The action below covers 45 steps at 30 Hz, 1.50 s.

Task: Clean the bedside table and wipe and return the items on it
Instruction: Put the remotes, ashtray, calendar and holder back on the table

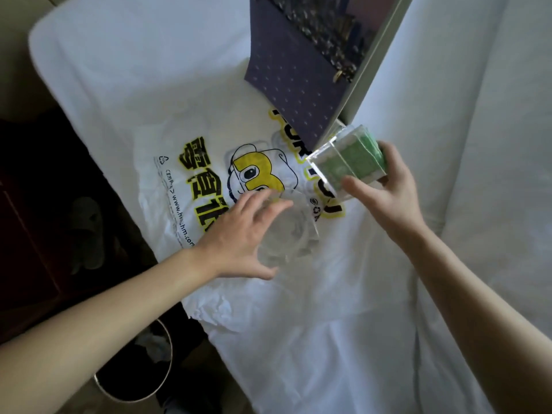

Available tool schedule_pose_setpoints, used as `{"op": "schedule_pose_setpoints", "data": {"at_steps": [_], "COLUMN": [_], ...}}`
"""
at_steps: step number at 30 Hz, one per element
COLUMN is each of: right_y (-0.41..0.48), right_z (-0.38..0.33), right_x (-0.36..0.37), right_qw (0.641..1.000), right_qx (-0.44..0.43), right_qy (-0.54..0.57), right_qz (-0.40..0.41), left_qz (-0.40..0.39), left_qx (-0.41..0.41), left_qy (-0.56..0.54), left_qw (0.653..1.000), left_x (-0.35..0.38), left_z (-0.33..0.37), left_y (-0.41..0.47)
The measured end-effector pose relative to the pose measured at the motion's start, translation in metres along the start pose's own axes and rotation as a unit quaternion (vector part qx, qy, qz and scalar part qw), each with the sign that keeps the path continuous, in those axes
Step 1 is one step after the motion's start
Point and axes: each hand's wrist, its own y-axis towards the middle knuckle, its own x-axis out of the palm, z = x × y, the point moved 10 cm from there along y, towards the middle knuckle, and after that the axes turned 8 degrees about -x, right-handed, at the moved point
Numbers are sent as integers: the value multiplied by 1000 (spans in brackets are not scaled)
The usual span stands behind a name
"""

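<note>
On the bag [155,204], the left hand [239,237] spreads wide over a glass dish [294,234], gripping nothing; the right hand [385,192] pinches a clear box [349,162] above the bag's right edge. Glass likely slips: grip the dish's sides firmly.

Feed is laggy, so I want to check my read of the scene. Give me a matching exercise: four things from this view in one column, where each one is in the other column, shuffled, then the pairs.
Things:
1. clear box with green contents
2. printed plastic bag
3. clear glass dish
4. waste bin

Places:
A. on the floor, lower left
B. gripped by the right hand
C. spread flat on the white sheet
D. on the bag, under the left hand, fingers spread

Pairs: 1-B, 2-C, 3-D, 4-A
</note>
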Motion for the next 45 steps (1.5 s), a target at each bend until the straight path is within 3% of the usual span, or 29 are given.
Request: {"op": "schedule_pose_setpoints", "data": {"at_steps": [3, 7, 10, 15, 27, 34, 45], "right_y": [9, 27, 42, 64, 27, -40, -170], "right_z": [-26, -41, -47, -43, -80, -138, -238], "right_x": [21, 53, 60, 56, 53, 86, 228], "right_qw": [997, 995, 995, 998, 997, 997, 988], "right_qx": [-57, -69, -85, -39, -49, -65, -113], "right_qy": [-11, -18, -11, 41, -7, 14, 46], "right_qz": [-42, -72, -44, 21, 59, 26, -94], "left_qz": [-1, 29, 52, 70, 119, 166, 172], "left_qx": [-47, -87, -94, -112, -113, -116, -180], "left_qy": [-36, -56, -67, -77, -106, -125, -114], "left_qw": [998, 994, 992, 988, 981, 971, 962], "left_x": [-22, -46, -57, -62, -78, -97, -89], "left_z": [-29, -65, -81, -99, -115, -134, -212], "left_y": [-3, -4, -8, -19, -79, -163, -379]}}
